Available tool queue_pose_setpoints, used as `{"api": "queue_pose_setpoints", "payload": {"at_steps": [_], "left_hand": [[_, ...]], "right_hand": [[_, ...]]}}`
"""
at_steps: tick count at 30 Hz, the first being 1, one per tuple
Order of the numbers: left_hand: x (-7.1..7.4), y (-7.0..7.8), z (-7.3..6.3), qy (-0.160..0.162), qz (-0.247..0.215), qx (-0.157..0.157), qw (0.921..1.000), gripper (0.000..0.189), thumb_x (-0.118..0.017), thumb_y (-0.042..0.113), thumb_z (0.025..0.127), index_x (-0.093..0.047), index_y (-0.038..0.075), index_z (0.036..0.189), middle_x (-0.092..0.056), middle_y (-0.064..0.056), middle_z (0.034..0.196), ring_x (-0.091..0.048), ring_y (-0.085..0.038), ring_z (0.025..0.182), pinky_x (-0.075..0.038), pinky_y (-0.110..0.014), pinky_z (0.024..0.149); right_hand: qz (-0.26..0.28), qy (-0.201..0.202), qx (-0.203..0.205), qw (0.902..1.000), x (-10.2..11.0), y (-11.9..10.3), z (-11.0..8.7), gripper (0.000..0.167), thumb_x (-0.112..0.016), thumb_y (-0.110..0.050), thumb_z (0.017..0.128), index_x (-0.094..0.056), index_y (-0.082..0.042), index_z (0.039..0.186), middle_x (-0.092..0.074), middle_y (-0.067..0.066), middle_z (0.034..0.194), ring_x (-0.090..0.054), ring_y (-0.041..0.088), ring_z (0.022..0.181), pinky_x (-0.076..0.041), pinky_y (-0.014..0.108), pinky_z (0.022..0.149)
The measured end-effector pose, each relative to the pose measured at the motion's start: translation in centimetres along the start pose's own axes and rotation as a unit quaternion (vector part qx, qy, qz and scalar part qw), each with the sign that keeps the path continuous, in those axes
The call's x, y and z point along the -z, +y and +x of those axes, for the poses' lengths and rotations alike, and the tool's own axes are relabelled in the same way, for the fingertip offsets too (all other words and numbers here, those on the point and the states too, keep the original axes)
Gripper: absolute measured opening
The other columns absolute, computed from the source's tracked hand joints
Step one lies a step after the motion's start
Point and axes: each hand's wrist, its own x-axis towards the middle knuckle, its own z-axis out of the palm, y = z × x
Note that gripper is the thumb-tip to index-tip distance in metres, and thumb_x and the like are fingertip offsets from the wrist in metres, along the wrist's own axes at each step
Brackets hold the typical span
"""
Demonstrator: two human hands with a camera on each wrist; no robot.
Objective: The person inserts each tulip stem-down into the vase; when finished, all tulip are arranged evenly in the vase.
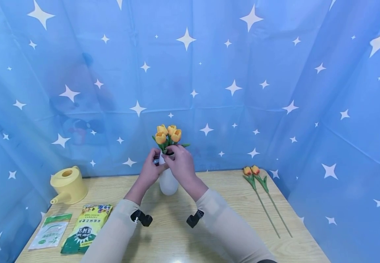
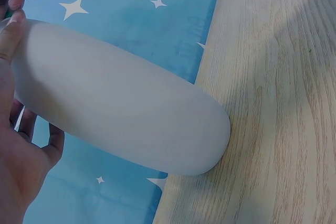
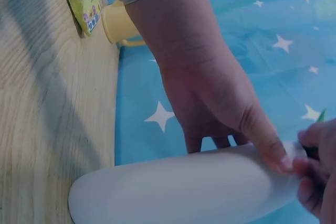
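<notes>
A white vase (image 1: 168,184) stands upright on the table, close to the curtain. Several yellow-orange tulips (image 1: 160,137) with green leaves rise from its mouth. My left hand (image 1: 148,171) grips the upper part of the vase from the left, its thumb near the rim; the right wrist view shows this left hand (image 3: 210,93) with fingers behind the vase. At the vase mouth my right hand (image 1: 182,163) has its fingers curled, pinching the tulip stems just below the leaves. The stems inside the vase are hidden.
Two more tulips (image 1: 255,179) lie side by side at the table's right. On the left are a yellow watering can (image 1: 69,186), a yellow-green printed bag (image 1: 86,228) and a flat white-green packet (image 1: 52,230). A blue starry curtain (image 1: 209,73) hangs along the table's back and sides.
</notes>
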Motion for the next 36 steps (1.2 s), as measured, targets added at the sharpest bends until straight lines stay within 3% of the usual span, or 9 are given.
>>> {"api": "queue_pose_setpoints", "payload": {"at_steps": [10, 17, 21, 26, 36], "left_hand": [[-0.1, -0.1, 0.1, 0.000, 0.000, -0.006, 1.0000, 0.054, -0.090, 0.034, 0.097, -0.051, 0.014, 0.129, -0.056, -0.012, 0.141, -0.053, -0.033, 0.135, -0.049, -0.058, 0.111], [0.1, -0.3, 0.0, -0.003, 0.003, 0.002, 1.0000, 0.058, -0.089, 0.039, 0.097, -0.051, 0.016, 0.134, -0.055, -0.012, 0.144, -0.053, -0.035, 0.138, -0.048, -0.063, 0.115], [0.0, -0.3, 0.0, 0.002, 0.002, 0.005, 1.0000, 0.064, -0.091, 0.046, 0.094, -0.052, 0.018, 0.136, -0.056, -0.011, 0.145, -0.054, -0.039, 0.138, -0.048, -0.064, 0.114], [0.0, -0.3, 0.0, 0.003, 0.003, 0.016, 0.9999, 0.070, -0.092, 0.051, 0.091, -0.051, 0.019, 0.138, -0.056, -0.010, 0.146, -0.055, -0.040, 0.139, -0.049, -0.065, 0.113], [-0.2, -0.2, 0.1, 0.002, 0.005, 0.026, 0.9996, 0.071, -0.092, 0.052, 0.090, -0.052, 0.019, 0.138, -0.056, -0.009, 0.147, -0.055, -0.037, 0.139, -0.048, -0.063, 0.115]], "right_hand": [[0.047, 0.022, 0.007, 0.9986, 0.7, 0.1, -0.9, 0.021, -0.085, -0.015, 0.100, -0.079, -0.008, 0.120, -0.074, 0.004, 0.111, -0.064, 0.013, 0.073, -0.057, 0.027, 0.067], [0.121, 0.032, 0.014, 0.9920, 2.2, 0.9, -2.4, 0.018, -0.083, -0.013, 0.102, -0.079, -0.005, 0.118, -0.075, 0.006, 0.113, -0.058, 0.012, 0.065, -0.055, 0.028, 0.060], [0.137, 0.018, 0.006, 0.9904, 3.5, 2.2, -3.5, 0.017, -0.084, -0.014, 0.102, -0.079, -0.005, 0.116, -0.076, 0.008, 0.111, -0.059, 0.011, 0.062, -0.055, 0.028, 0.057], [0.138, -0.006, -0.031, 0.9900, 5.6, 4.4, -5.2, 0.017, -0.083, -0.016, 0.102, -0.080, -0.012, 0.118, -0.077, 0.009, 0.113, -0.064, 0.012, 0.062, -0.057, 0.030, 0.056], [0.113, -0.003, -0.101, 0.9885, 10.5, 10.3, -8.2, 0.017, -0.085, -0.018, 0.101, -0.080, -0.014, 0.117, -0.078, 0.004, 0.105, -0.067, 0.019, 0.064, -0.053, 0.030, 0.053]]}}
